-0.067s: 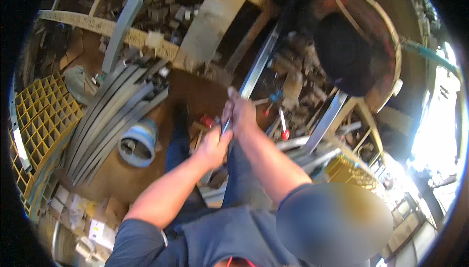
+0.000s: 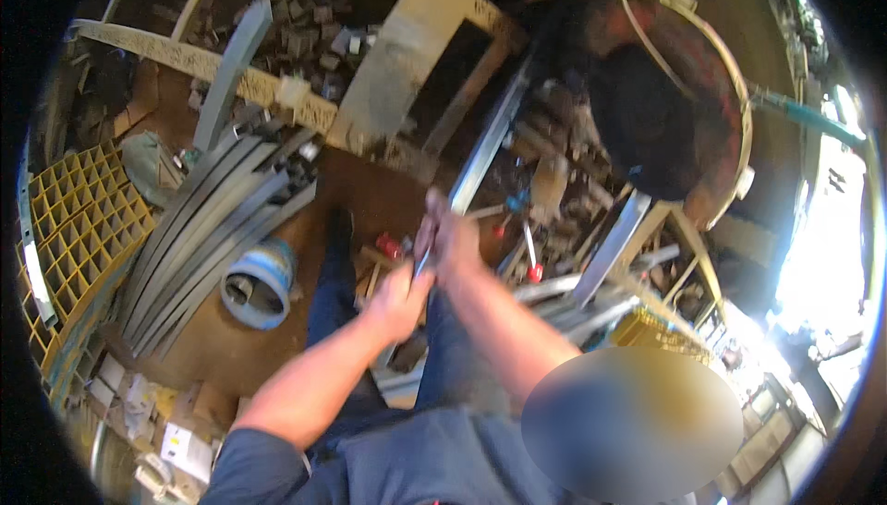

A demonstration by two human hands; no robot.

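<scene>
Cluttered brown floor (image 2: 377,193), both hands (image 2: 455,242) gripping a metal bar (image 2: 488,146), its length extending ahead of them

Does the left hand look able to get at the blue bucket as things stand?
Probably not right away: the left hand appears closed around a metal bar, and the person's left leg shows between it and the blue bucket.
</scene>
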